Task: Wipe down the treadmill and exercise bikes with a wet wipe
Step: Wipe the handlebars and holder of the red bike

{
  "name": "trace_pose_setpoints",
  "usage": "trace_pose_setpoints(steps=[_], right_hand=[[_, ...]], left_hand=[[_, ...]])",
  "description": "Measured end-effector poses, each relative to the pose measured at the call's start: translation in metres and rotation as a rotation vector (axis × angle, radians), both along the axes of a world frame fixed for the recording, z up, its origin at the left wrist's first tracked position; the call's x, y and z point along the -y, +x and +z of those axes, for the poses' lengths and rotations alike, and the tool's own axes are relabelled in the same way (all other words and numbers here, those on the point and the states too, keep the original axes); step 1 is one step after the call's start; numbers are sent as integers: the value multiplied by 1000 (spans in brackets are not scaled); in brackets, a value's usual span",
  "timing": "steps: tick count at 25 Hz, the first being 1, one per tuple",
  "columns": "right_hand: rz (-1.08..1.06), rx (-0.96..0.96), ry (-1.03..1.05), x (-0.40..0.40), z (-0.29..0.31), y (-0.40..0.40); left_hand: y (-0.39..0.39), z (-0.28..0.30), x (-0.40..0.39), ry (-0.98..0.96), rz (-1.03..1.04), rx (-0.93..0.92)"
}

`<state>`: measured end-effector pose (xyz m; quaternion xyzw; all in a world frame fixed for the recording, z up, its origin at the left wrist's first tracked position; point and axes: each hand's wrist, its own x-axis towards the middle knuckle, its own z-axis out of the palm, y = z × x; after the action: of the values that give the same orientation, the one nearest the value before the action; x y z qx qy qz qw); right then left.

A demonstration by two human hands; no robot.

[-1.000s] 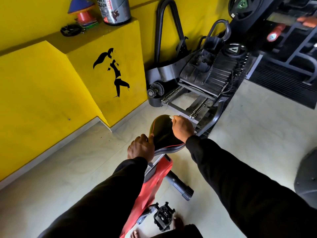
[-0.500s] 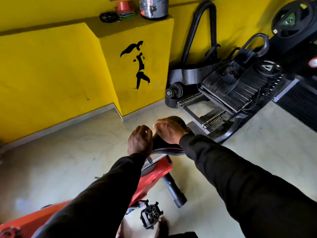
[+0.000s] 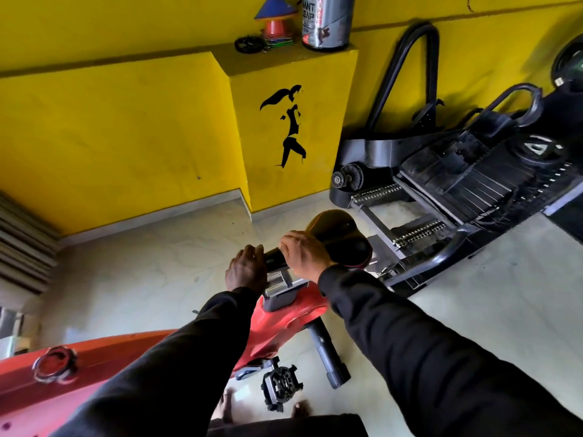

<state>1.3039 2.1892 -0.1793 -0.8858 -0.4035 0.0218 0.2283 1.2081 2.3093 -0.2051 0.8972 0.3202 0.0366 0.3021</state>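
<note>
The right hand (image 3: 305, 253) lies curled over the narrow front end of the black saddle (image 3: 337, 238), palm down and fingers bent around its nose. No wet wipe shows from this angle; it may be pressed under the palm, but I cannot tell. The grip looks like one for rubbing the padded surface, with the arm reaching across from the right so the hand can sweep along the saddle.

The left hand (image 3: 246, 272) sits just beside it, fingers closed loosely against the underside of the saddle's nose, above the grey clamp (image 3: 279, 283) on the seat post. Its job appears to be bracing the saddle so it does not swivel under the pressure of the other hand.

Below the hands runs the red frame (image 3: 277, 323) of the exercise bike, with a black pedal (image 3: 281, 386) near the floor (image 3: 142, 266) and a red knob (image 3: 55, 365) on the frame at lower left. Bare toes show either side of the pedal.

Farther out, a folded black treadmill (image 3: 457, 181) leans near the yellow wall (image 3: 126, 121), well apart from the hands. On the wall's ledge stand a silver tub (image 3: 326, 22) and stacked cones (image 3: 276, 18). The saddle seems to be the part in hand; the treadmill lies out of reach.
</note>
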Motion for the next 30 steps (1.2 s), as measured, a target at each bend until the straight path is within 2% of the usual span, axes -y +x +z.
trace_pose_setpoints(steps=[4,7,9,12,15,17,20,21,23,27,28,30], right_hand=[[142,78,201,-8,-12,-47],[247,221,280,10,-21,-54],[100,281,308,30,-20,-42],[-244,275,268,42,-15,-35],[-201,238,286,37,-21,-51],[-315,210,345,43,-20,-55],[-694,20,479,34,-19,-64],[-762,-80,539,21,-17,-71],[-743,-232,607,-11,-13,-89],[-495,-177,468,-34,-11,-104],[-534,-172,477,-30,-13,-99],[-744,-218,542,-20,-12,-88]], left_hand=[[-14,8,-6,-85,96,33],[-13,16,-8,-110,88,41],[-10,19,-8,-114,75,49],[-8,20,-3,-94,-1,44],[-7,21,-4,-77,-46,28],[-7,23,-8,-71,-76,21],[-6,26,-12,-85,-119,22],[-6,27,-12,-91,-126,20],[-6,28,-17,-116,-144,13],[-7,30,-31,-204,-158,-17],[-8,30,-33,-226,-161,-14],[-11,32,-38,-250,-173,-18]])
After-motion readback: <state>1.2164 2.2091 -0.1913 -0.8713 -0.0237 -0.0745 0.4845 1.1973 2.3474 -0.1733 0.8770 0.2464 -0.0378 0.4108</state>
